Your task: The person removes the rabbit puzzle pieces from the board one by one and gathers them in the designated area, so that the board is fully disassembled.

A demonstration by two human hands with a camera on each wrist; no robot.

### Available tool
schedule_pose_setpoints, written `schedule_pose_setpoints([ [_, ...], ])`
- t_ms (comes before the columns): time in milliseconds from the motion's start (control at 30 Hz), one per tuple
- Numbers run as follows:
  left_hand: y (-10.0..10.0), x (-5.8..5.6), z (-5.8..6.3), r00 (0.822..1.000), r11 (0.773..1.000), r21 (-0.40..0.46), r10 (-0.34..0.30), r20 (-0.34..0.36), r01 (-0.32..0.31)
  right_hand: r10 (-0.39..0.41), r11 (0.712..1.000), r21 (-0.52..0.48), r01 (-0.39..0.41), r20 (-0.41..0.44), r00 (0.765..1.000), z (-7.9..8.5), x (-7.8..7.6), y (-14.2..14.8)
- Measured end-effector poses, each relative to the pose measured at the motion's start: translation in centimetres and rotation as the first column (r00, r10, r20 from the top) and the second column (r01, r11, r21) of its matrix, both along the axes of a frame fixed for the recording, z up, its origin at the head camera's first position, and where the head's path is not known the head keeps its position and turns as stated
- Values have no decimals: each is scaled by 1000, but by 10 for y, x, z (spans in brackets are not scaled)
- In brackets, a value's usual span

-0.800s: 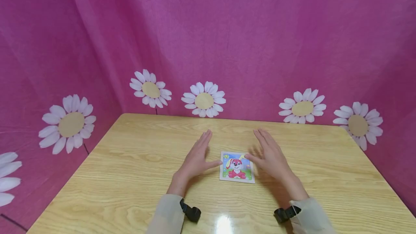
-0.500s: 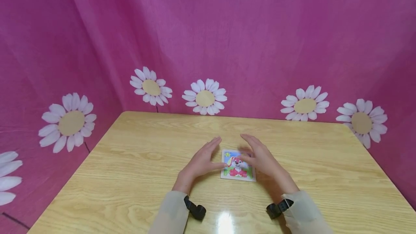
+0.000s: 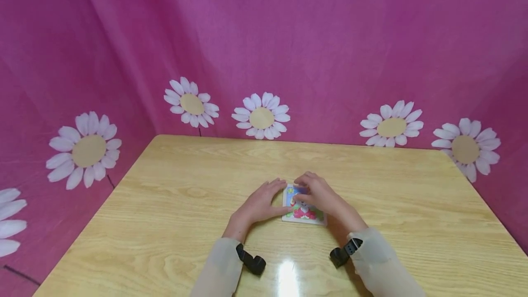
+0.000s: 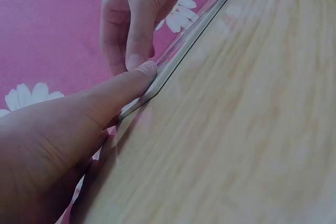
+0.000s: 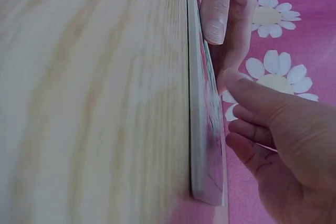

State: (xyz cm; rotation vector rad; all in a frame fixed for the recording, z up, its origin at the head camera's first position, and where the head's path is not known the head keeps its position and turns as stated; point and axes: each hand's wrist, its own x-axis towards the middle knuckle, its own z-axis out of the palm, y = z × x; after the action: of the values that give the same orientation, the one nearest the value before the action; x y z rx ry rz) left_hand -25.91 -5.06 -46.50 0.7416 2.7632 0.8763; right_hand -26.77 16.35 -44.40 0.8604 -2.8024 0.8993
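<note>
A small square jigsaw puzzle (image 3: 304, 214) with a pink, long-eared rabbit on it lies flat on the table. My left hand (image 3: 257, 204) spans its left side, thumb over the near left part and fingertips at the far left corner. In the left wrist view, that thumb rests on the corner of the puzzle's pale tray (image 4: 184, 53), other fingers along the edge. Over the upper right of the picture is my right hand (image 3: 323, 195), fingers loosely bent and thumb apart from them. The right wrist view shows its thumb (image 5: 262, 95) close over the picture, nothing held.
The wooden table (image 3: 185, 187) extends around the puzzle on all sides. A pink curtain (image 3: 313, 49) with large white daisies hangs behind it and along the left. Both wrists carry black straps (image 3: 251, 260) over light sleeves (image 3: 218, 265).
Both hands have come inward and down to the puzzle. The left thumb and fingers have reached its left side; the right hand has moved left over the picture, its fingers bending more.
</note>
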Motion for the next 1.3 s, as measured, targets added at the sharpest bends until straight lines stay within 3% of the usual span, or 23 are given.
schedule_pose_setpoints([
  [200,0,-2,0,1000,1000,-12,3,-6,-3,-14,998,69,11,46,999,0,-7,-4],
  [467,1,-2,1,1000,1000,2,23,6,-23,15,999,47,-22,140,990,3,-14,-6],
  [833,1,-3,1,1000,1000,7,3,0,-3,56,995,59,-77,307,950,6,-20,-8],
  [1033,1,-2,1,1000,1000,5,11,12,-11,57,996,48,-75,303,951,5,-19,-6],
  [1300,1,-3,-1,1000,1000,1,3,7,-3,108,989,73,-132,261,959,5,-23,-6],
])
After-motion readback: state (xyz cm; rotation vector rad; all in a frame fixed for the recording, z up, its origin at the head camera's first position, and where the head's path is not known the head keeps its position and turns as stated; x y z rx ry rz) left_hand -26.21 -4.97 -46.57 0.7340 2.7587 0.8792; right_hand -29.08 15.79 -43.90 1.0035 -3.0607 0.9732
